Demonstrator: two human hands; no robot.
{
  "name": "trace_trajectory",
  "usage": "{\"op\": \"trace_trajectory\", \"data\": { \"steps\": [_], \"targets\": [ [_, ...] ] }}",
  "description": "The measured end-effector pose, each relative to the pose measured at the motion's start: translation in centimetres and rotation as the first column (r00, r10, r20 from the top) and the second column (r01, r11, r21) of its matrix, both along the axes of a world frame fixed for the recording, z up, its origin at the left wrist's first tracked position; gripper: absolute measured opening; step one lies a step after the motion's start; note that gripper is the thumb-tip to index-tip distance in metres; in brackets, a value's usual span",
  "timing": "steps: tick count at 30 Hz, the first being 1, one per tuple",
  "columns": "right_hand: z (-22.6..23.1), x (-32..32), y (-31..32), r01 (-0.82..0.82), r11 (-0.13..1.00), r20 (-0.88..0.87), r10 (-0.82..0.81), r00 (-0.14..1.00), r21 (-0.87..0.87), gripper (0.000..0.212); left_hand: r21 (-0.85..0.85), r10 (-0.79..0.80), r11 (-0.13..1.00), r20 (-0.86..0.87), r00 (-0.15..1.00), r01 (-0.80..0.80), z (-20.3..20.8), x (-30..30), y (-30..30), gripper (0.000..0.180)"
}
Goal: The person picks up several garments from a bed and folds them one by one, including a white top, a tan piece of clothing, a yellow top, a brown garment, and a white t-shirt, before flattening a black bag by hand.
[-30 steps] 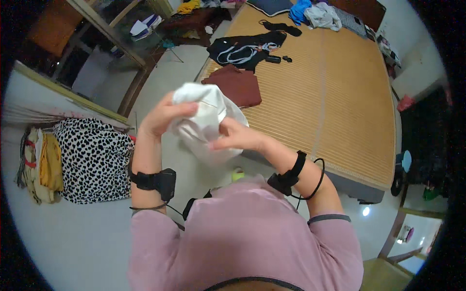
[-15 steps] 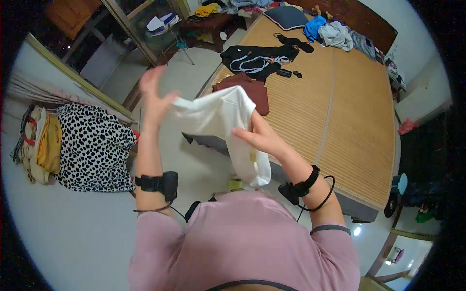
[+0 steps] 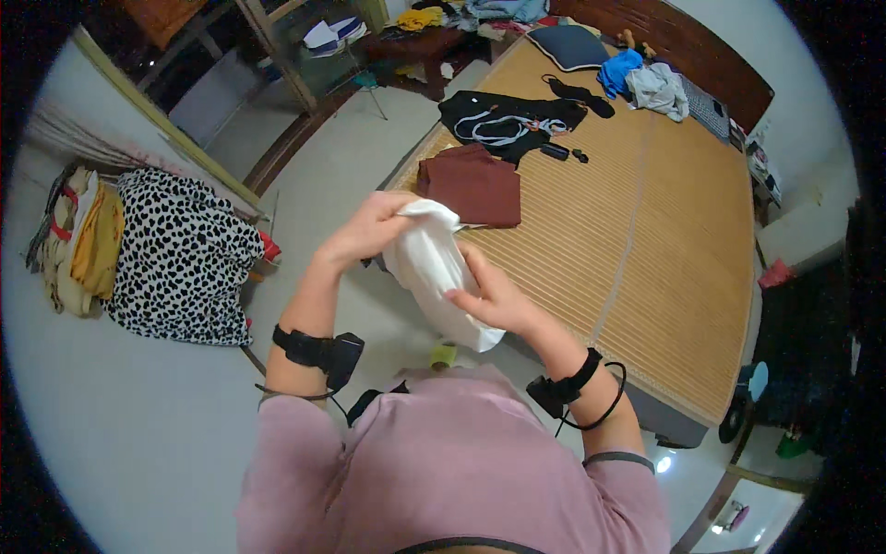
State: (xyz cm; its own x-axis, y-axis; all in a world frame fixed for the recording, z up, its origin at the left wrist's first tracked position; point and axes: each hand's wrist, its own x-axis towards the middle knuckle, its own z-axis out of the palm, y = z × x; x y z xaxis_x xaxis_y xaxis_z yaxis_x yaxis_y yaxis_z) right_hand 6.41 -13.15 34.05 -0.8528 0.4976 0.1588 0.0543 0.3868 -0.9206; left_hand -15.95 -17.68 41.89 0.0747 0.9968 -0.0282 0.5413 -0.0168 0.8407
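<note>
A white garment (image 3: 432,268) hangs folded between my hands above the floor, just off the corner of the bed. My left hand (image 3: 367,231) grips its upper end. Lower down, my right hand (image 3: 489,294) pinches the cloth from the right side. A folded dark red garment (image 3: 472,186) lies on the bed's woven mat (image 3: 637,222) just beyond my hands. A black garment with white cords (image 3: 506,120) is spread further back on the mat.
A black-and-white spotted cloth (image 3: 180,254) and yellow clothes (image 3: 92,240) are piled at the left. Blue and grey clothes (image 3: 646,81) and a dark pillow (image 3: 572,44) lie at the bed's far end. A small yellow-green object (image 3: 445,355) sits on the floor below the garment.
The white garment was bunched, then spread wide with my left hand raised; now it is gathered narrow, with both hands drawn closer together.
</note>
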Motion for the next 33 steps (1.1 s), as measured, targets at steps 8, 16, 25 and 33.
{"op": "trace_trajectory", "data": {
  "steps": [8,16,25,33],
  "targets": [
    [-3.3,-3.8,-0.9,-0.317,0.496,0.427,-0.122,0.896,0.808,0.013,0.049,0.516,0.852,0.087,0.852,-0.521,-3.2,-9.2,-8.0,0.023],
    [1.1,-13.1,-2.1,-0.039,0.466,0.156,-0.215,0.964,0.884,0.019,-0.024,0.674,0.621,0.527,0.518,-0.783,-7.5,-19.9,-14.7,0.025],
    [3.4,-33.3,-4.1,0.185,0.6,0.015,-0.313,0.95,0.778,0.02,-0.161,0.758,0.553,0.504,0.414,-0.817,-9.4,-33.8,-20.2,0.034],
    [-1.3,-44.7,-2.0,-0.033,0.898,0.309,-0.116,0.944,0.438,0.035,-0.069,0.769,0.606,0.307,0.561,-0.793,-13.9,-45.5,-21.1,0.037]
  ]
}}
